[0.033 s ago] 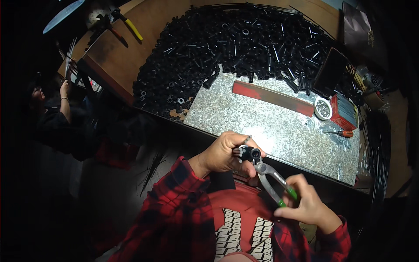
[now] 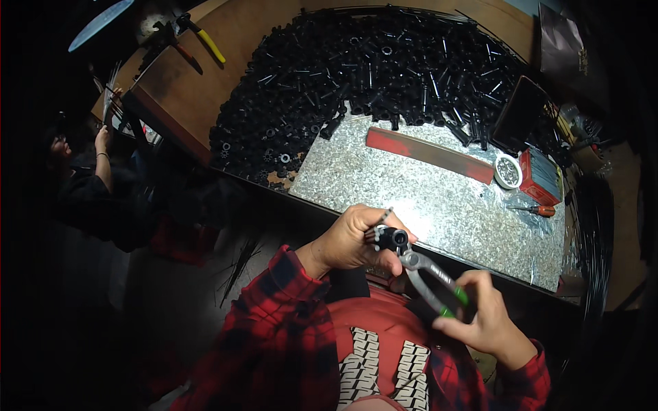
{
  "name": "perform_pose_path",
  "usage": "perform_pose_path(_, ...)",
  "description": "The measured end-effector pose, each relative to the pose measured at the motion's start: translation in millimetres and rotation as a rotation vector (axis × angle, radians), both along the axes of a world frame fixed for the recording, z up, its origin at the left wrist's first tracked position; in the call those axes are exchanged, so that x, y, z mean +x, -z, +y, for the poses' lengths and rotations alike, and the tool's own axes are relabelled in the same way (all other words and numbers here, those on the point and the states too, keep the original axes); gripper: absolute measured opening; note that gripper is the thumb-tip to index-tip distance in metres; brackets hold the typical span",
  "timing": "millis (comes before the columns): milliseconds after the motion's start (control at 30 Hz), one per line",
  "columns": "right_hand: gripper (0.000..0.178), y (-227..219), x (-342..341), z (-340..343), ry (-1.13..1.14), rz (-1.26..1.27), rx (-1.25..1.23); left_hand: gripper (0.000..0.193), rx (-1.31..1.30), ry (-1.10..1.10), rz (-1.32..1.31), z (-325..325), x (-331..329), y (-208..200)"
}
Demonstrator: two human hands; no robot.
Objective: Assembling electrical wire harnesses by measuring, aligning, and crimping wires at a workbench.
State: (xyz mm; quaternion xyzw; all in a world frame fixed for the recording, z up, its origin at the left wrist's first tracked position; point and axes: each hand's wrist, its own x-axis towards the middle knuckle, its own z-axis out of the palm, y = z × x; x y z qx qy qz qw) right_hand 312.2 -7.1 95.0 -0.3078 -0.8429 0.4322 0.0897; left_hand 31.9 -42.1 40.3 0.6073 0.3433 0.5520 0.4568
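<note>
Broadly, a heap of black tubular parts (image 2: pixel 384 68) spreads over the far portion of the speckled grey counter (image 2: pixel 329 171), whose bare near portion lies just beyond the two hands. Smaller than these, a long bar (image 2: pixel 428 156), red at its ends and brownish along the middle, lies slantwise on the counter, in front of the heap. Nearer, the left hand (image 2: pixel 356 240) is held just off the counter's near edge, its fingers curled closely around a black part and some slender pieces. Lower and to the right, the right hand (image 2: pixel 490 322) curls more loosely about a pair of green-handled pliers (image 2: pixel 419 270), with the thumb by the lower grip, the other fingers around the upper one, and the two handles standing well apart. The head of the pliers points up toward the left hand and ends just below the black part; whether the jaws bite on anything is hidden. Past the bar's right end stands a red box (image 2: pixel 526 171), with a small white bowl (image 2: pixel 507 185) of tiny shiny pieces between box and bar, and an orange-handled screwdriver (image 2: pixel 545 211) lying near the box. Smaller again, the short black tube (image 2: pixel 395 238) sits between the left fingers, its round open end facing out past them. Smallest, several thin rods with pale tips (image 2: pixel 372 235) show beside the tube, within the same grasp.
</note>
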Motion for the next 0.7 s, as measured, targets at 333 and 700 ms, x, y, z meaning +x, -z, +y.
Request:
perform_pose_path(333,0.015,21.8,19.0,9.3,0.002,0.023,-1.203,0.056,-0.176,0.141,-0.15,-0.5,1.1,-8.2)
perform_pose_path(700,0.02,9.3,14.7,16.9,-0.01,0.074,-0.149,0.047,-0.024,0.063,0.026,4.1,-4.3,-5.2)
